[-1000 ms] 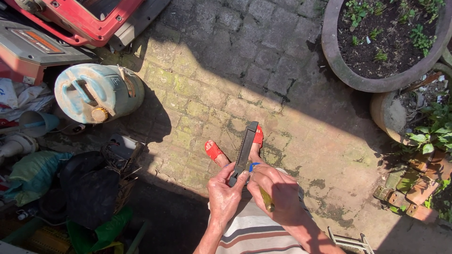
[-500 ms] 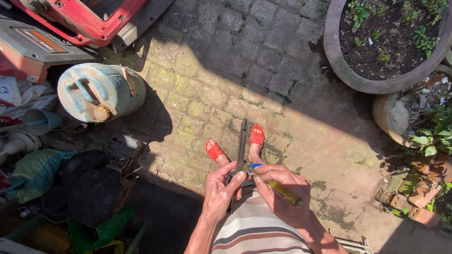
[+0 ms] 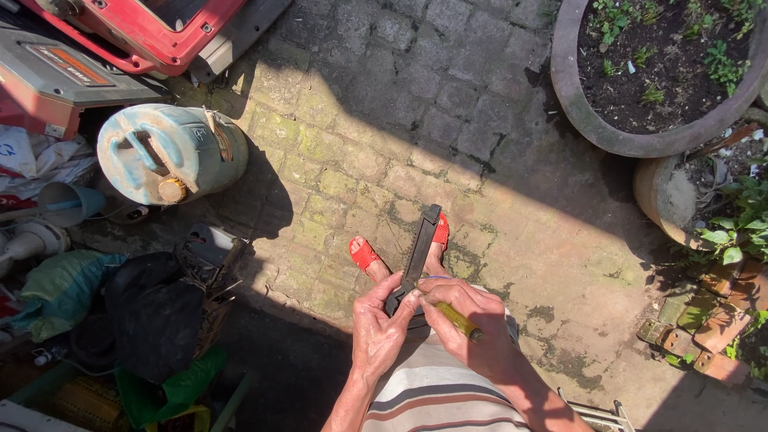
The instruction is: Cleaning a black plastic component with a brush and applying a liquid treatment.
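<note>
The left hand (image 3: 382, 328) grips the long black bar (image 3: 418, 256) to steady it; just right of the bar, the right hand (image 3: 464, 320) clamps a yellow-handled tool (image 3: 458, 321) against it

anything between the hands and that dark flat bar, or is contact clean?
Nothing visible in the way. The left hand grips the lower end of the dark flat bar directly, and the right hand presses a yellow-handled tool against it near the left thumb.
</note>
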